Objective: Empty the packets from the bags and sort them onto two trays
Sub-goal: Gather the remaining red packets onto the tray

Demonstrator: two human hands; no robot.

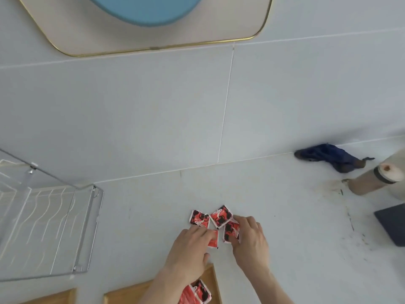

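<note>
Left hand (192,244) presses flat on a red packet (213,239); right hand (249,235) pinches another (230,232). Two packets (220,216) lie just beyond the fingertips; the wooden tray (210,279) sits beneath the left wrist. Risk: glossy packets sliding apart on the desk (285,205), escaping the gathering grip.

No readable text anywhere. The red packets (220,216) carry black and white printed graphics, with lettering too small and blurred to make out. Same for the packets on the wooden tray (211,279) at the bottom edge.
</note>
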